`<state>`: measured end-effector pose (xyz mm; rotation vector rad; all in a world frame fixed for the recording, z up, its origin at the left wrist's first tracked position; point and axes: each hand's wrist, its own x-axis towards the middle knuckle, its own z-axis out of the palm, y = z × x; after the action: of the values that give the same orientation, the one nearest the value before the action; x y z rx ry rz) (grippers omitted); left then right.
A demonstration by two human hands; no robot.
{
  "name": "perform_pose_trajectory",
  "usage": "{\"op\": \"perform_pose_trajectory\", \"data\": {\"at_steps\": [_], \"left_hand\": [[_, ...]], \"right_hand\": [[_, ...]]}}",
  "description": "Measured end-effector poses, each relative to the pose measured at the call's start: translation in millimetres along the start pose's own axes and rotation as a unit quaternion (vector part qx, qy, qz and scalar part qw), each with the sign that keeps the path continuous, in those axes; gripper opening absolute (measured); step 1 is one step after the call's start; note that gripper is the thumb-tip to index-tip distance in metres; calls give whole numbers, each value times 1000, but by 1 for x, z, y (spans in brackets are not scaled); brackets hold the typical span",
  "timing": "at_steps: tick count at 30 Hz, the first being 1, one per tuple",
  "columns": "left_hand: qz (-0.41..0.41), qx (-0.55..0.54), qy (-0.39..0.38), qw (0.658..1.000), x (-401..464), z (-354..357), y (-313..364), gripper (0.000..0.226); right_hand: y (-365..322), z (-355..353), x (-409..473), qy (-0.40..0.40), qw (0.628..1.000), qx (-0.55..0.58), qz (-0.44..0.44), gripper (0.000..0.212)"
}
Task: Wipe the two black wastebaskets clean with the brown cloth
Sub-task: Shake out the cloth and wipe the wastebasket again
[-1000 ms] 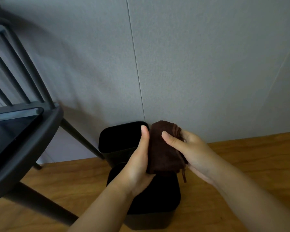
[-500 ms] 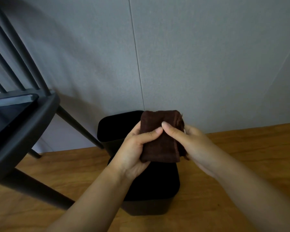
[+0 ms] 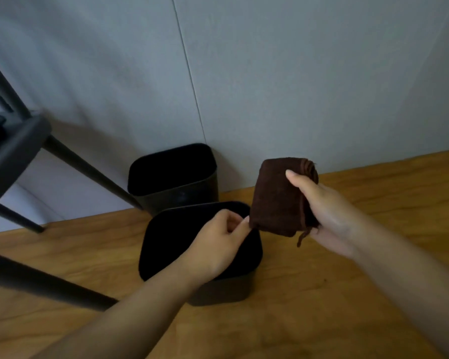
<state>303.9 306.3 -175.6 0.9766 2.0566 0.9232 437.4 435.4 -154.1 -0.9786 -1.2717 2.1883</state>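
Note:
Two black wastebaskets stand open on the wooden floor. The far wastebasket (image 3: 178, 196) is against the wall, and the near wastebasket (image 3: 224, 291) is just in front of it. The folded brown cloth (image 3: 275, 200) is held up above and to the right of the near basket. My right hand (image 3: 329, 216) grips the cloth, thumb across its front. Over the near basket's opening, my left hand (image 3: 218, 242) pinches the cloth's lower left corner with curled fingers. My left forearm hides part of the near basket's front rim.
A dark chair (image 3: 13, 151) fills the left side, its legs slanting down beside both baskets. The grey wall (image 3: 296, 86) rises directly behind the far basket. Wooden floor (image 3: 347, 294) stretches to the right and in front.
The cloth has moved right and clear of the baskets in my right hand. My left hand has let go of the cloth's body and dropped to its lower corner.

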Motion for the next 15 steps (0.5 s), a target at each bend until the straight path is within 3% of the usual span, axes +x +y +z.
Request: {"op": "perform_pose_trajectory", "data": {"at_steps": [2, 6, 9, 12, 15], "left_hand": [[20, -107, 46, 993, 2, 8, 3, 31], [85, -173, 67, 979, 8, 15, 11, 27], [61, -253, 39, 965, 11, 17, 17, 24], [49, -320, -9, 946, 12, 18, 24, 27], [45, -284, 7, 958, 17, 17, 22, 31]], "right_hand": [[11, -5, -4, -10, 999, -46, -6, 23], [23, -1, -5, -6, 982, -180, -59, 19], [24, 2, -5, -15, 992, -120, -39, 33], [23, 5, -7, -37, 995, -85, -37, 31], [23, 5, -4, -16, 993, -107, -53, 37]]}}
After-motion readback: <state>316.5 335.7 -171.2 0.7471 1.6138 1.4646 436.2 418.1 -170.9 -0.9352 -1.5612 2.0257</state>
